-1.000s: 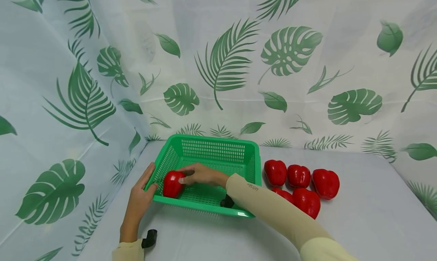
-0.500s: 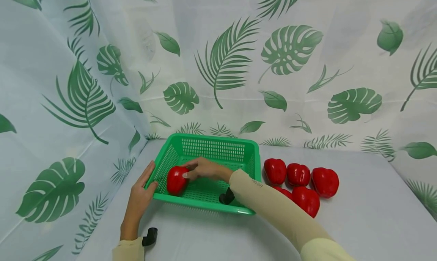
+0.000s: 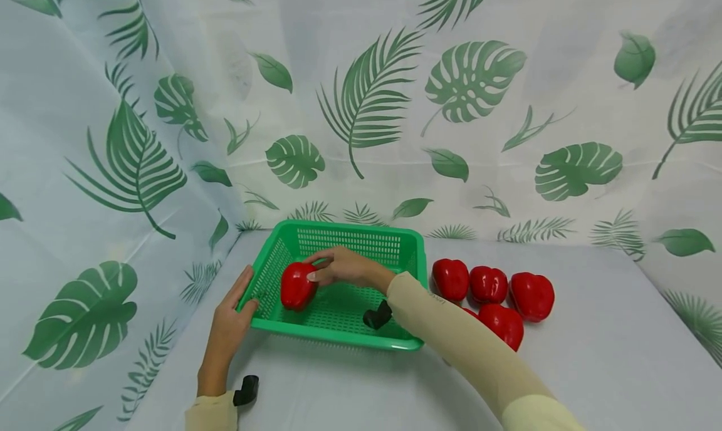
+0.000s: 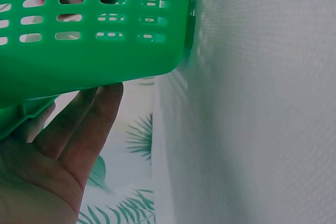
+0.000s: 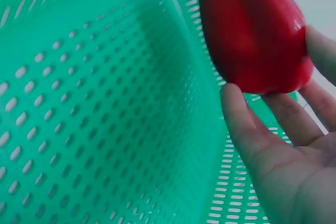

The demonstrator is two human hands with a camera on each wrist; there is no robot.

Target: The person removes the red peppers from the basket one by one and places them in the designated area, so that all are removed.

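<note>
In the head view my right hand (image 3: 351,267) grips a glossy red bell pepper (image 3: 298,286), thumb and fingers round one end of it. The pepper is over the left part of a green slotted plastic basket (image 3: 338,338). The right wrist view shows the same pepper (image 5: 254,32) in the fingertips, tilted above the perforated basket floor (image 5: 94,124). My left hand (image 3: 228,321) holds the basket's left rim, thumb on the rim and fingers along the outside. In the left wrist view the fingers (image 4: 89,135) touch the basket's outer wall (image 4: 105,59).
Several more red bell peppers (image 3: 532,296) lie grouped on the white tabletop (image 3: 598,349) right of the basket, one partly hidden by my right sleeve (image 3: 468,337). A leaf-patterned sheet (image 3: 361,105) stands behind and to the left. Black wrist-worn devices (image 3: 246,390) are on both arms.
My right hand has raised the pepper from near the basket's front left corner, moving it slightly right and away from me. The left hand stays at the rim.
</note>
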